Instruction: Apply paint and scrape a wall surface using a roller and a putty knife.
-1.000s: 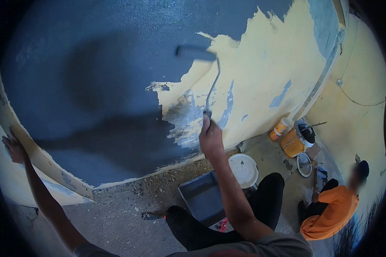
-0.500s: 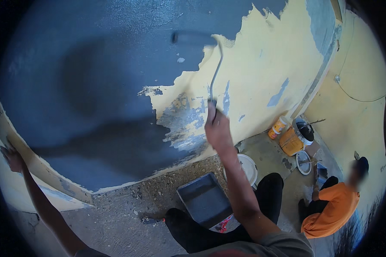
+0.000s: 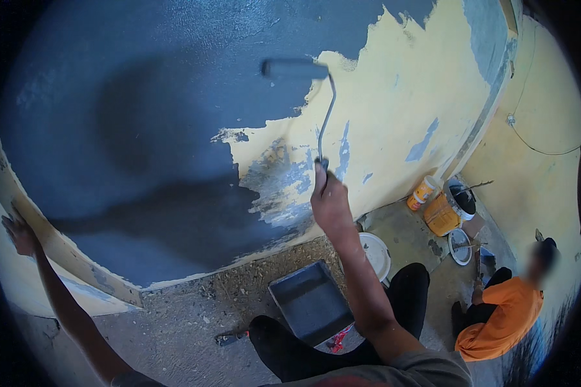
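Now the right hand (image 3: 329,203) is closed around the handle of a paint roller (image 3: 295,69), and compared with the frames a moment earlier the arm has stretched further up: the roller sleeve has climbed from the ragged border of bare yellow to sit higher on the wall (image 3: 142,129), right where dark grey-blue paint meets the pale patch. Judging by that, the stroke is carrying fresh colour upward into the unpainted area, which still covers much of the right side. Nearest the body, black trousers frame a dark rectangular paint tray (image 3: 310,300) lying on the gritty, rubble-strewn floor (image 3: 174,322), with a round white bucket (image 3: 376,255) just behind the forearm. Out to the left, the left hand (image 3: 18,233) rests flat and open on a pale wall edge, holding nothing, and it has barely shifted. The roller has a thin bent wire frame and a fuzzy cylindrical sleeve loaded with paint. The painted surface looks matte and slightly mottled, with flaky, scraped patches where grey shows through yellow. Farther right stand an orange tub (image 3: 440,216), a small orange-and-white can (image 3: 423,191) and a dark pail, and beyond them a person in an orange shirt (image 3: 503,316) crouches by the yellow side wall.
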`<state>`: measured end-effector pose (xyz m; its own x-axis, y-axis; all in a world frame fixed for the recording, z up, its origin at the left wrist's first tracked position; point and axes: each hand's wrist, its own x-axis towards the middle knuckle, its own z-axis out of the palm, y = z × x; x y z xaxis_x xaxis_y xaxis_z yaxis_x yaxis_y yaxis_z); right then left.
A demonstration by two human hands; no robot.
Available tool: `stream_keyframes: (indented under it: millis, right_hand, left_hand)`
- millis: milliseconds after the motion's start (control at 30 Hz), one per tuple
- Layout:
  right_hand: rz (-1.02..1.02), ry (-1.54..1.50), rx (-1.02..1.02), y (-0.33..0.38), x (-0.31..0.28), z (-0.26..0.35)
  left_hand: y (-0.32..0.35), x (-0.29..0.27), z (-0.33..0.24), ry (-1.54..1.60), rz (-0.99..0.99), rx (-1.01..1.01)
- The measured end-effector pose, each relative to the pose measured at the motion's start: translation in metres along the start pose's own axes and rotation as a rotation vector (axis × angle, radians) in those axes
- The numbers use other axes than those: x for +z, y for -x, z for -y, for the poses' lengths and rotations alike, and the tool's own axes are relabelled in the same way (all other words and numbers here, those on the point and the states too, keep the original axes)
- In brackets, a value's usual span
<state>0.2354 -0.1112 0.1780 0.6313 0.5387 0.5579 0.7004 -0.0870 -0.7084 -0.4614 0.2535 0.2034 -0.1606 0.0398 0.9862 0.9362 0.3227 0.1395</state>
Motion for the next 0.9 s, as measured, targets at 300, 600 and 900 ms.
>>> stream_keyframes:
  millis: [300, 600, 900]
  right_hand:
    - [-0.049, 0.049, -0.061, 0.008, -0.003, 0.004]
    - [0.135, 0.1, 0.166, 0.056, 0.009, -0.025]
    - [0.256, 0.024, 0.199, 0.105, -0.006, -0.035]
  left_hand:
    - [0.003, -0.003, -0.003, 0.115, 0.013, -0.169]
    - [0.004, 0.005, 0.0, 0.102, -0.005, -0.173]
    - [0.001, -0.001, -0.004, 0.106, 0.028, -0.196]
